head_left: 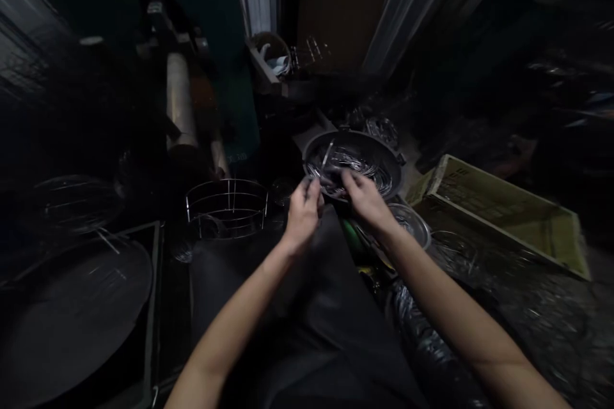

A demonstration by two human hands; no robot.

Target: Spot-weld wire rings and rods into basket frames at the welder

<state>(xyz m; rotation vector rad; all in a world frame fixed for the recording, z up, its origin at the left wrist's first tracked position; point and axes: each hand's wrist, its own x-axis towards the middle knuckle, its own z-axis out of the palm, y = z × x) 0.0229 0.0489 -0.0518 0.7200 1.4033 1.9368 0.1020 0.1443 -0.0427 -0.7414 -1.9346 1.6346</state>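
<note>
Both my hands reach forward over my dark lap to a dark round basin filled with thin shiny metal wire pieces. My left hand is at the basin's near left rim, its fingers pinched on a wire piece that sticks up. My right hand lies over the wires at the near edge, fingers curled down among them; what it grips is hidden in the dim light.
A round wire rack stands left of my hands. A large dark round tray lies at lower left. A shiny metal bowl sits right of my right wrist, an open cardboard box farther right. A roll leans behind.
</note>
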